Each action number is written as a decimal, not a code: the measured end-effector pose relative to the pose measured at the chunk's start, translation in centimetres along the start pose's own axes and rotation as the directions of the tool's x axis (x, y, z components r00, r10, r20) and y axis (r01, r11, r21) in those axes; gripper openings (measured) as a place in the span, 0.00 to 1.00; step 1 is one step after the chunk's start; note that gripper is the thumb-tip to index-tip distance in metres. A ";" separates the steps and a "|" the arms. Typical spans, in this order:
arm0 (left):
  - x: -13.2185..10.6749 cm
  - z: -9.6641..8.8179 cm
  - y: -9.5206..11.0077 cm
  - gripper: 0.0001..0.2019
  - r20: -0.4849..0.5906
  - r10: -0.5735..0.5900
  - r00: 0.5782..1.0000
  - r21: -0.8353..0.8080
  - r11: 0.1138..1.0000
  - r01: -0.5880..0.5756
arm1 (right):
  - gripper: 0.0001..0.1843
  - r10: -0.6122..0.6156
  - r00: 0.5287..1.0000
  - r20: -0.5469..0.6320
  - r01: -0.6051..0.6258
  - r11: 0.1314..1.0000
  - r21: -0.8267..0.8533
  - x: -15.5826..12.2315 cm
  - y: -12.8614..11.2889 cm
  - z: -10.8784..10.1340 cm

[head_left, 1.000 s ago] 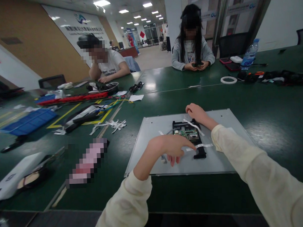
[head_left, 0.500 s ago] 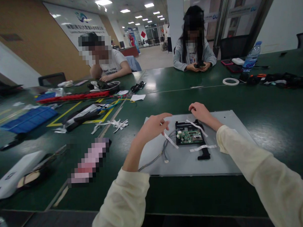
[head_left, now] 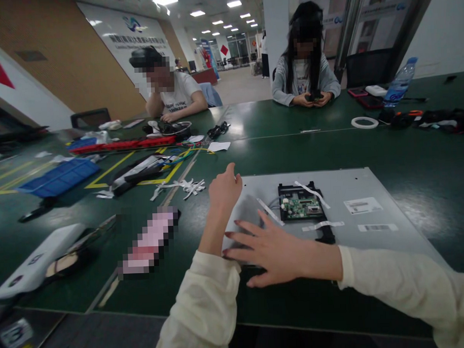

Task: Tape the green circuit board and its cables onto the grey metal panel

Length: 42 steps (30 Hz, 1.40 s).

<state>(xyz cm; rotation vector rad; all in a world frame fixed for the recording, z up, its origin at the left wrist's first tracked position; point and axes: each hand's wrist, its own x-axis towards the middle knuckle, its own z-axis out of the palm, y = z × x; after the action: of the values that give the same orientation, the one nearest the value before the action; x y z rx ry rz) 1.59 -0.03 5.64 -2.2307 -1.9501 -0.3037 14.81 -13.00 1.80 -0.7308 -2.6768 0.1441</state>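
Observation:
A grey metal panel [head_left: 369, 189] lies flat on the green table [head_left: 406, 147]. On it sits a small green circuit board [head_left: 301, 206] in a black frame, with white tape strips [head_left: 321, 225] across and beside it. My left hand [head_left: 225, 190] is curled at the panel's far left edge, thumb up; what its fingers hold is hidden. My right hand [head_left: 268, 251] hovers open with fingers spread over the panel's near left corner, crossing in front of my left forearm.
Loose white strips [head_left: 182, 187] lie left of the panel, with a blurred pink object [head_left: 150, 242], a blue tray [head_left: 59, 177] and a red bar [head_left: 124, 145] beyond. A tape roll [head_left: 364, 122] and water bottle [head_left: 401, 82] stand at the back right. Two people sit across the table.
My right hand left the panel's far edge and swung across to the near left corner, fingers spread. My left hand moved from the cable area to the panel's left edge.

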 end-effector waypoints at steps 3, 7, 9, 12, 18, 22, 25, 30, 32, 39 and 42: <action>0.0 0.2 -0.2 0.21 0.001 0.010 1.000 0.013 1.000 -0.010 | 0.33 0.158 0.986 -0.043 -0.160 0.986 -0.040 -0.6 1.6 0.8; -0.1 0.2 0.0 0.22 0.005 0.014 1.000 0.003 1.000 -0.014 | 0.38 0.176 0.984 0.000 -0.176 0.983 -0.052 -2.7 1.9 -0.3; -0.2 0.2 0.2 0.23 0.019 0.009 1.000 0.002 1.000 -0.009 | 0.38 0.083 0.993 0.088 -0.081 0.996 -0.031 -3.8 1.1 -1.0; -0.3 0.3 0.5 0.23 0.027 0.017 0.999 0.006 1.000 -0.017 | 0.32 -0.012 0.982 0.187 0.008 1.000 0.022 -4.9 0.2 -1.4; -0.7 0.8 1.2 0.24 0.023 0.031 0.999 0.006 1.000 -0.031 | 0.26 0.134 0.975 0.177 -0.137 0.991 0.001 -5.5 0.2 -0.7; -1.1 0.8 1.9 0.26 0.007 0.043 0.999 -0.018 0.999 -0.043 | 0.26 0.181 0.975 0.129 -0.174 0.983 -0.062 -5.6 0.2 -0.4; -1.4 0.8 2.5 0.26 -0.041 0.055 0.998 -0.055 0.997 -0.057 | 0.26 0.262 0.962 0.081 -0.250 0.959 -0.134 -5.6 1.1 -0.2; -1.7 1.4 3.2 0.26 -0.047 0.093 0.995 -0.081 0.992 -0.097 | 0.26 0.464 0.885 -0.024 -0.454 0.851 -0.264 -6.2 5.1 0.0; -1.8 1.8 3.4 0.26 -0.033 0.122 0.992 -0.082 0.989 -0.124 | 0.26 0.555 0.829 -0.067 -0.548 0.782 -0.297 -6.9 7.0 -0.1; -2.4 2.3 4.0 0.24 0.018 0.206 0.978 -0.139 0.970 -0.201 | 0.28 0.775 0.600 -0.197 -0.781 0.516 -0.352 -11.1 13.0 -0.9; -2.7 2.1 4.4 0.24 0.062 0.230 0.971 -0.154 0.964 -0.219 | 0.28 0.828 0.503 -0.249 -0.844 0.407 -0.349 -13.4 15.1 -1.0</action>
<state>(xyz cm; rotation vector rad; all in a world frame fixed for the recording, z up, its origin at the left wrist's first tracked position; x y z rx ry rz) 5.67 -2.70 2.97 -2.5667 -1.7375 -0.3417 33.08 -6.80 -4.35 -2.1736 -2.0066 -0.2367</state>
